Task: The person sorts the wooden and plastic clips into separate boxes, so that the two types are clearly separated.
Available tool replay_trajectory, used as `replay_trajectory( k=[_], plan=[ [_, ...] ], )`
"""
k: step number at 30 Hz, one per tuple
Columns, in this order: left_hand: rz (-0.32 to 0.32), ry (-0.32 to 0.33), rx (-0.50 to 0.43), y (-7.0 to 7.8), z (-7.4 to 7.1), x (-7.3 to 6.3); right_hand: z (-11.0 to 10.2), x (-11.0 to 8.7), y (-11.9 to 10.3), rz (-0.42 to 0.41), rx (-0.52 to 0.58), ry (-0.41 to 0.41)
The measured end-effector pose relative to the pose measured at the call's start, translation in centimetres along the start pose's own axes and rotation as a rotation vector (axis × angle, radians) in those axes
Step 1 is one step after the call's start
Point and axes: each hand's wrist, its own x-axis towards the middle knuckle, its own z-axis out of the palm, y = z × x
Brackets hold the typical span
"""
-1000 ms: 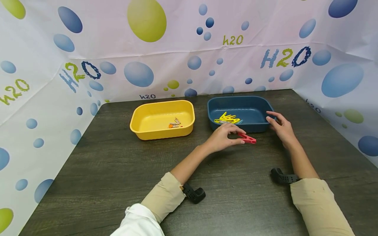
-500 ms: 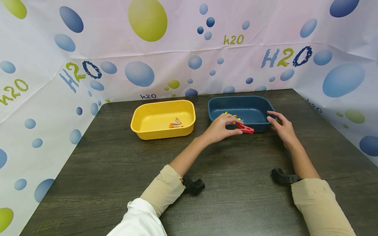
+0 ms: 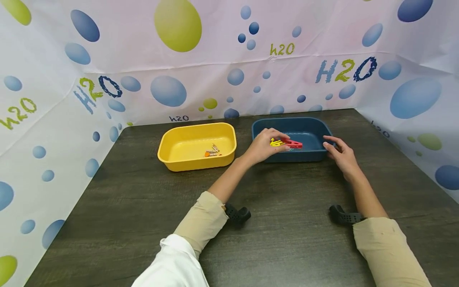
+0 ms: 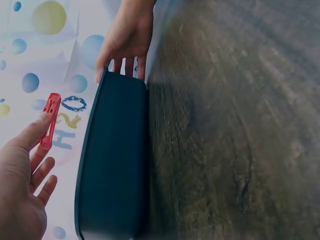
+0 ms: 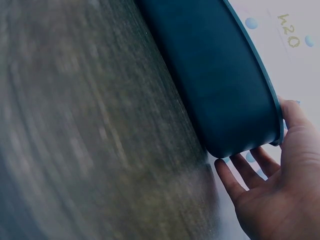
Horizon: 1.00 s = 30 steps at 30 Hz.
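Between thumb and fingertips my left hand (image 3: 265, 146) pinches a red clothespin (image 3: 295, 144). In the head view the clothespin overlaps the inside of the blue plastic basin (image 3: 297, 156); in the left wrist view the red clothespin (image 4: 50, 122) shows above the rim. Several yellow clothespins (image 3: 276, 142) lie in the basin, partly hidden by the left hand. My right hand (image 3: 342, 157) holds the basin's right end. In the right wrist view its thumb (image 5: 294, 114) lies at the rim while the other fingers (image 5: 232, 180) reach along the outer end wall.
A yellow plastic basin (image 3: 201, 165) stands left of the blue one, with several small orange and metallic pieces (image 3: 213, 151) inside. Both sit on a dark wooden table (image 3: 287, 239). A white bubble-print sheet (image 3: 215, 63) rises behind and at the sides.
My left hand has moved away from me and slightly left, carrying the red clothespin from in front of the blue basin to over it. The right hand stays at the basin's right end.
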Motion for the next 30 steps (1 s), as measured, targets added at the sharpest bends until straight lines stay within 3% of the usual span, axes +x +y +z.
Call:
replay_trajectory(
  k=[6,17,30],
  plan=[
    [-0.062,0.020,0.032,-1.2,0.1,0.7,0.1,0.0,0.0,0.010,-0.005,0.008],
    [-0.213,0.117,0.057,-3.9,1.1,1.0,0.0,0.1,0.1,0.013,-0.007,-0.005],
    [-0.252,0.144,0.166,-3.8,1.9,1.2,-0.1,0.2,0.3,0.023,-0.013,0.000]
  ],
)
